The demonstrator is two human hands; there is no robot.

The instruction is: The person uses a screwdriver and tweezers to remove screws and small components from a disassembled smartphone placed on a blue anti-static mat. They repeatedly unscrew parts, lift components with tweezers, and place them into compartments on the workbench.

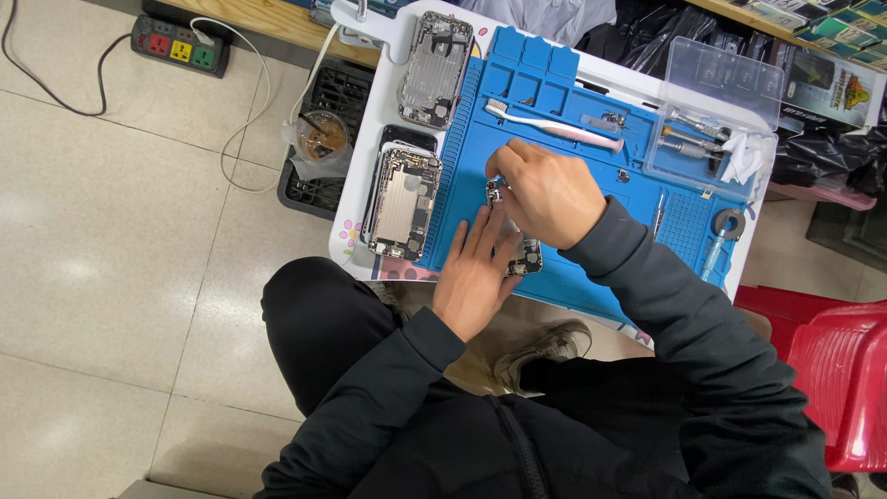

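Head view, looking straight down: a person in a dark hoodie sits at a small white table (356, 242) with a blue mat (564, 120) covering most of it. The left hand (474, 274) lies flat on the mat's near edge, fingers spread out and straight, pressing down on a phone frame (525, 259) that's mostly hidden under both hands; only its lower end pokes out between them. The right hand (545, 191) sits just above the left one, fingers curled and pinched together over the top end of that frame, where a small metal bit (494, 192) shows next to the fingertips. Can't tell if it's pinching a tool or the part itself, the knuckles block it. Left of the hands there's a stack of opened phone shells (402, 201) on the table's edge, insides facing up, and one more shell (434, 69) further up near the far corner. A white and pink toothbrush (554, 129) lies across the mat just beyond the right hand. On the right side of the mat sits a clear plastic tray (716, 111) with a couple of metal drivers (693, 134) and a white rag (744, 155) in it. A roll of tape (729, 223) sits near the mat's right edge. Off the table on the floor side: a black crate (333, 139) with an iced drink cup (321, 137) on it, a power strip (178, 44) with a white cable, and a red plastic chair (845, 370) at right.
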